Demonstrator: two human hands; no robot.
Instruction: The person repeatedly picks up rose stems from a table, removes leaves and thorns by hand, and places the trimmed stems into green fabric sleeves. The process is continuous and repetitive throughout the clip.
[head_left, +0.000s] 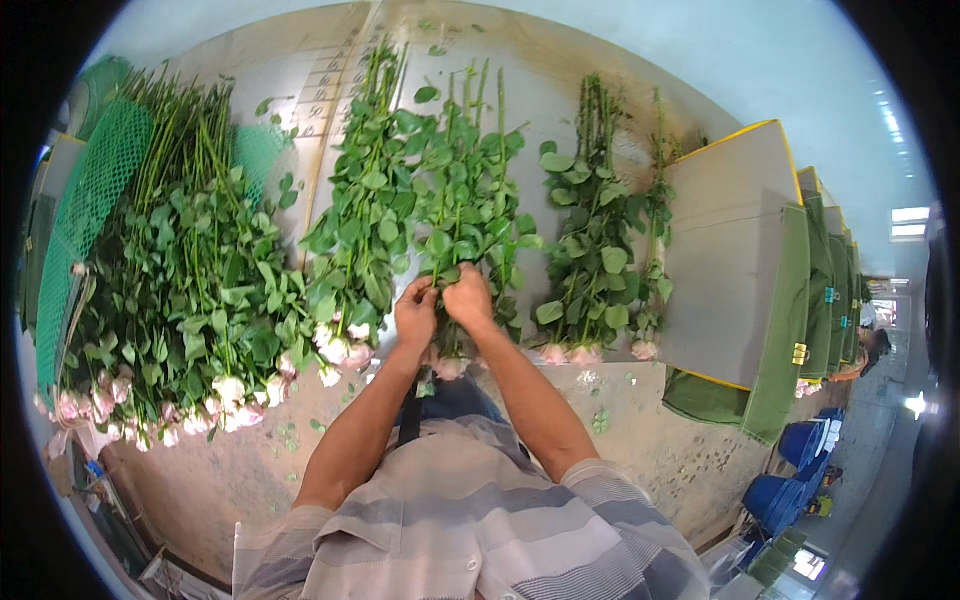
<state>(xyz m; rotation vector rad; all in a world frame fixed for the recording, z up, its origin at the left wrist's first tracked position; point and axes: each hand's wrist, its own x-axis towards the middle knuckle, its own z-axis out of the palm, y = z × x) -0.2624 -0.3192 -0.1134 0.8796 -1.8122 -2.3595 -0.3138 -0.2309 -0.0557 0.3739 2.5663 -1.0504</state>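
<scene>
Both hands are among the leaves of the middle bunch of pale pink roses (465, 187), low on the stems just above the blooms. My left hand (417, 311) pinches a rose stem (437, 271) between thumb and fingers. Close beside it, my right hand (466, 295) is curled at the same stem, its fingertips partly hidden by leaves. The bunch lies on a grey metal table (405, 277), cut ends pointing away from me. Its pink heads (451, 367) hang at the near edge, between my forearms. Another rose bunch (367, 195) lies directly left of it.
A large rose pile (195, 255) fills the left side, with green plastic mesh (97, 180) around it. Smaller bunches (592, 225) lie right, near a grey divider panel (727, 247) with green cloth (780, 322). Length markings (319, 97) are on the table. Blue buckets (776, 502) stand right.
</scene>
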